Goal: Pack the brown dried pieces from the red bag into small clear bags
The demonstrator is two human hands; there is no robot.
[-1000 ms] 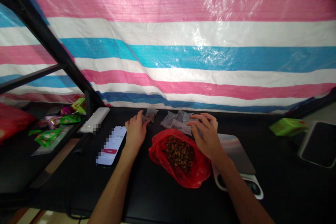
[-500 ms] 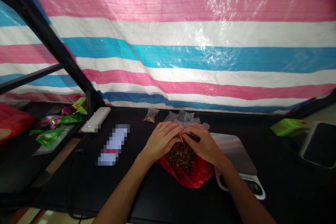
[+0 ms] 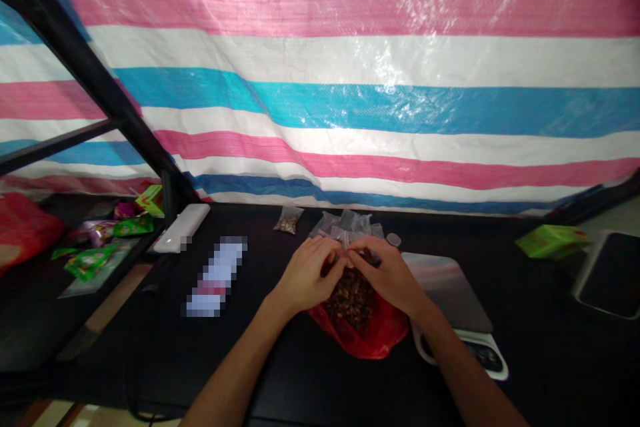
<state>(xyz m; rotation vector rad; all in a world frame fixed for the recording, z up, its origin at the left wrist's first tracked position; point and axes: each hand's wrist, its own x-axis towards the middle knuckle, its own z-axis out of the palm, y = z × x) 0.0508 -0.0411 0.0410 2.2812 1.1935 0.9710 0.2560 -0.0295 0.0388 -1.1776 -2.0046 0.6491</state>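
My left hand (image 3: 306,275) and my right hand (image 3: 387,272) meet above an open red plastic bag (image 3: 370,337) filled with brown dried bits (image 3: 353,300). Both pinch a small clear plastic bag (image 3: 345,248) between their fingertips. Just behind them lies a pile of empty clear bags (image 3: 345,223). A small filled clear bag (image 3: 289,219) lies on the black table (image 3: 300,373) to the left of that pile.
A kitchen scale (image 3: 453,300) sits right of the red bag. A phone (image 3: 215,275) and a white power bank (image 3: 181,227) lie to the left. Snack packets (image 3: 95,247) fill the left shelf. A green box (image 3: 550,241) and a tray (image 3: 607,275) are at the right.
My left hand let go of the small filled bag and came to the red bag. Both hands now pinch a clear bag, lifted slightly since half a second ago.
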